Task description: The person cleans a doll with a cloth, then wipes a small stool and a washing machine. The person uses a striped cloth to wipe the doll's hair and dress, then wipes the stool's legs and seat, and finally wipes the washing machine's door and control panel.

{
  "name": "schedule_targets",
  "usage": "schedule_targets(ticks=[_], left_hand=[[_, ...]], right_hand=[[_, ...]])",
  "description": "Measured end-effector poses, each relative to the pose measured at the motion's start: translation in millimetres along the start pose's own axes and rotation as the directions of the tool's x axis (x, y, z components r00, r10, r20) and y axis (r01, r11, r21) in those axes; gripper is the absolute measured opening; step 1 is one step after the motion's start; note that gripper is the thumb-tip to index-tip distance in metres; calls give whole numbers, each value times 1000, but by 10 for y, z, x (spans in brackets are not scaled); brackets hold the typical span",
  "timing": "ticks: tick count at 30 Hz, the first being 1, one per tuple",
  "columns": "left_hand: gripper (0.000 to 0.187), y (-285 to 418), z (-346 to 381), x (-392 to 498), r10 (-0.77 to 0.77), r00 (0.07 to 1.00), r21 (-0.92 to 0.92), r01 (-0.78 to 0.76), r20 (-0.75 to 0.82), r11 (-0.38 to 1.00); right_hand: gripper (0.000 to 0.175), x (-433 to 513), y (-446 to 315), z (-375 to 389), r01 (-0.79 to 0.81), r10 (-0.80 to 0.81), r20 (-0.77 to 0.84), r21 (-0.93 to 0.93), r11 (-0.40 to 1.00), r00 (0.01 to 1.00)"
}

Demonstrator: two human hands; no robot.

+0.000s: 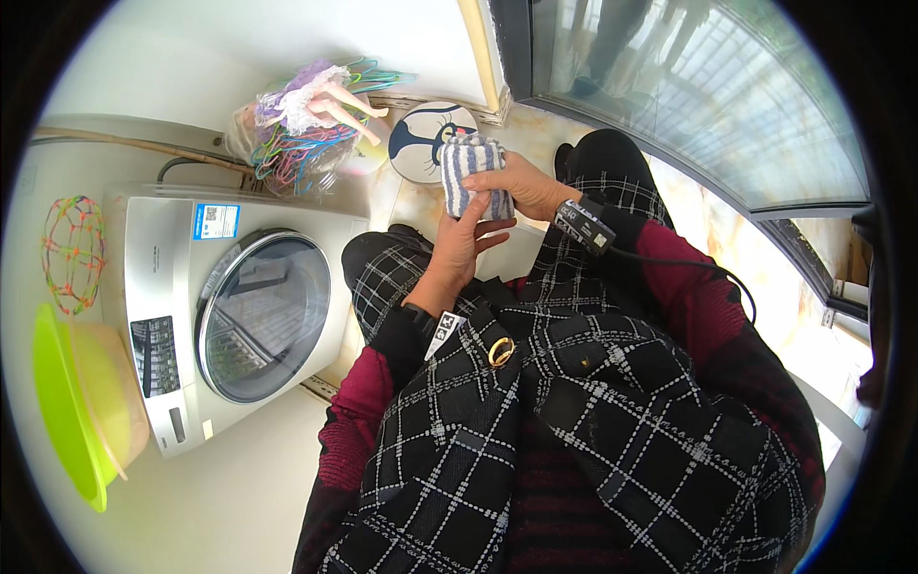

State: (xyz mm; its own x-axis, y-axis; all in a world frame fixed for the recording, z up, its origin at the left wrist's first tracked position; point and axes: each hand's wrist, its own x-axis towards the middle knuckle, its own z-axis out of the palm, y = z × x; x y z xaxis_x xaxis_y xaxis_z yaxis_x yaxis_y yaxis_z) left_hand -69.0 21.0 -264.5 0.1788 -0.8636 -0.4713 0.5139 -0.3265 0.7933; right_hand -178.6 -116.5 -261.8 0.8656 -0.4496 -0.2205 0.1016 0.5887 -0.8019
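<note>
A folded cloth [473,172] with blue-grey and white stripes is held up in front of my knees. My right hand [527,185] grips it from the right side, with the thumb lying across its face. From below, my left hand [459,244] pinches the lower edge, its thumb on the front and some fingers spread out to the right. Behind the cloth, lower down, is a round stool top [423,140] with a cat face on it, partly covered by the cloth.
A front-loading washing machine [265,316] stands to my left, with a green basin [68,409] and a colourful mesh ball [72,255] on top. A doll [323,104] lies on bundled plastic hangers [308,154] near the wall. A framed glass door [688,100] is at the right.
</note>
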Motion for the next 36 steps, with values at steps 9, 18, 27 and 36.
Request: schedule_targets(ticks=[9, 18, 27, 36], left_hand=[[58, -150, -571, 202, -278, 944, 59, 292, -176, 955], [38, -254, -1825, 1076, -290, 773, -83, 296, -564, 952], [87, -706, -2492, 2282, -433, 636, -295, 317, -639, 901], [57, -1211, -2954, 3024, -459, 738, -574, 120, -494, 810]], right_hand=[[66, 583, -2, -861, 30, -257, -297, -599, 800, 920], [68, 748, 98, -1450, -288, -226, -342, -927, 242, 912], [68, 1037, 368, -1115, -325, 170, -293, -921, 215, 941], [69, 1209, 185, -924, -552, 430, -376, -716, 428, 821]])
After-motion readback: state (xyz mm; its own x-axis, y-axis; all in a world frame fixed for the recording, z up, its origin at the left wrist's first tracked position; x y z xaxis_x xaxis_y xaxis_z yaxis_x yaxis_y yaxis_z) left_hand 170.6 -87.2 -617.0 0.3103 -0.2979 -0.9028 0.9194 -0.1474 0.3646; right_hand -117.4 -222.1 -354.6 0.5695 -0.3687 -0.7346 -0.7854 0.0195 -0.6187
